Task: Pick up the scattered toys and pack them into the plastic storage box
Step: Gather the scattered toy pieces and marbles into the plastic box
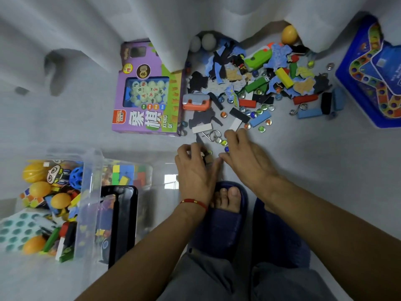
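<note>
A pile of scattered toys (pixel 260 83) covers the grey floor ahead: puzzle pieces, coloured wooden blocks, glass marbles and metal wire puzzles. My left hand (pixel 195 168) has its fingers curled round small dark pieces near the pile's near edge. Beside it, my right hand (pixel 245 155) lies palm down with fingers spread over marbles (pixel 225 146) and a wire puzzle (pixel 211 134). The clear plastic storage box (pixel 89 192) stands at the lower left, partly filled with yellow balls, blocks and cubes.
A purple chess box (pixel 147 92) lies left of the pile. A blue board-game tin (pixel 373 70) sits at the far right. White curtains (pixel 173 29) hang over the pile's far edge. A black handle (pixel 123 222) clips the storage box. My slippered feet are below the hands.
</note>
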Available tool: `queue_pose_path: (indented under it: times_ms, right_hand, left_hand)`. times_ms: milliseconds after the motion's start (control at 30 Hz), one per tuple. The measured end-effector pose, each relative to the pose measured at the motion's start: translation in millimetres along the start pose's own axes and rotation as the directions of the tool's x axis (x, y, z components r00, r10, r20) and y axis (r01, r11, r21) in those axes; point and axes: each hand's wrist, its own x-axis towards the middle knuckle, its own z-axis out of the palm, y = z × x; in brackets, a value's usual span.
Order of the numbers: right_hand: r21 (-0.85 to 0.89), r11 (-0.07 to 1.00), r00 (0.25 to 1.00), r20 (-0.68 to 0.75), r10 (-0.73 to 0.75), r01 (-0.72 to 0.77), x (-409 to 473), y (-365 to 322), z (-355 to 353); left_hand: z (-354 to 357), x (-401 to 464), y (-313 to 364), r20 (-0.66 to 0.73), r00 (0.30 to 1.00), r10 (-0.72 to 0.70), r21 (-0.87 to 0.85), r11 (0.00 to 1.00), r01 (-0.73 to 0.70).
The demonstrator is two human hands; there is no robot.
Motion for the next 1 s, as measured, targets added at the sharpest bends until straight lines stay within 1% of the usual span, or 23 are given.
queue_pose_path:
  times_ms: [67, 167, 267, 333, 467, 500, 533, 567, 600, 633, 667, 700, 733, 800, 867, 900, 933, 967, 1000]
  right_hand:
    - [-0.057, 0.996, 0.997, -0.037, -0.069, 0.067, 2.3, -1.2, 2.0]
    - [-0.108, 0.986, 0.990, -0.052, -0.131, 0.125, 7.0, -1.3, 4.4]
    - [-0.098, 0.985, 0.987, -0.056, -0.151, 0.145, 10.6, -0.7, 8.5]
    - [-0.089, 0.984, 0.986, -0.051, -0.159, 0.155, 8.9, -0.1, 12.0]
    - [-0.056, 0.986, 0.987, -0.039, -0.157, 0.155, 1.3, 2.6, 12.2]
    - [-0.026, 0.989, 0.987, -0.068, -0.148, 0.147, 0.3, 4.8, 12.5]
    - [0.045, 0.993, 0.991, -0.079, -0.105, 0.108, -0.7, 7.2, 12.0]
    - [0.178, 0.984, 0.998, -0.069, -0.014, 0.026, -2.0, 9.5, 9.6]
    - [0.345, 0.934, 0.994, -0.032, 0.108, -0.090, -3.2, 12.6, 6.1]
    - [0.518, 0.829, 0.974, 0.036, 0.224, -0.210, -5.0, 15.1, 1.6]
    - [0.656, 0.689, 0.943, 0.115, 0.312, -0.308, -7.6, 17.5, -2.4]
    - [0.748, 0.545, 0.910, 0.196, 0.365, -0.379, -10.3, 19.0, -7.2]
    - [0.808, 0.404, 0.882, 0.278, 0.381, -0.429, -13.3, 20.2, -11.8]
    - [0.875, 0.106, 0.843, 0.415, 0.342, -0.473, -19.1, 20.5, -20.3]
    - [0.860, -0.151, 0.818, 0.510, 0.266, -0.487, -23.2, 20.0, -26.2]
    - [0.833, -0.252, 0.808, 0.545, 0.223, -0.492, -24.3, 19.4, -28.7]
    - [0.808, -0.312, 0.802, 0.568, 0.186, -0.500, -24.6, 18.3, -29.9]
    - [0.800, -0.327, 0.800, 0.574, 0.171, -0.504, -23.8, 16.3, -30.7]
    - [0.829, -0.261, 0.812, 0.547, 0.203, -0.494, -22.0, 14.8, -28.7]
  left_hand:
    - [-0.7, 7.1, 6.3, -0.004, 1.000, -0.007, 0.079, 0.997, 0.008]
    - [-2.0, 16.3, 11.7, 0.029, 0.997, -0.066, 0.158, 0.986, 0.060]
    - [-1.8, 18.4, 10.4, 0.038, 0.999, -0.032, 0.239, 0.971, 0.022]
    - [-1.0, 17.3, 7.4, 0.050, 0.999, -0.009, 0.261, 0.965, -0.004]
    - [-3.7, 17.9, 2.0, 0.065, 0.991, -0.118, 0.207, 0.973, 0.102]
    - [-4.7, 19.4, 1.0, 0.073, 0.987, -0.145, 0.194, 0.973, 0.128]
    - [-5.8, 21.3, 0.8, 0.085, 0.983, -0.165, 0.184, 0.972, 0.147]
    - [-6.3, 23.1, 0.9, 0.096, 0.979, -0.179, 0.177, 0.971, 0.160]
    - [-6.8, 24.8, 1.4, 0.105, 0.976, -0.189, 0.174, 0.970, 0.169]
    - [-7.3, 26.2, 1.8, 0.112, 0.974, -0.196, 0.177, 0.969, 0.174]
    - [-7.8, 26.7, 2.4, 0.118, 0.972, -0.202, 0.183, 0.967, 0.178]
    - [-8.4, 27.0, 2.8, 0.121, 0.971, -0.205, 0.188, 0.965, 0.181]
    - [-9.2, 27.3, 3.1, 0.126, 0.970, -0.207, 0.192, 0.965, 0.181]
    - [-10.6, 28.5, 2.7, 0.148, 0.966, -0.213, 0.207, 0.961, 0.181]
    - [-12.0, 28.3, 2.6, 0.201, 0.957, -0.210, 0.236, 0.958, 0.161]
    - [-12.2, 26.8, 2.9, 0.225, 0.955, -0.194, 0.245, 0.960, 0.138]
    - [-12.7, 24.6, 3.6, 0.238, 0.956, -0.173, 0.251, 0.962, 0.112]
    - [-13.0, 22.4, 4.2, 0.242, 0.959, -0.148, 0.253, 0.964, 0.085]
    - [-13.4, 20.6, 4.9, 0.239, 0.963, -0.122, 0.257, 0.965, 0.058]
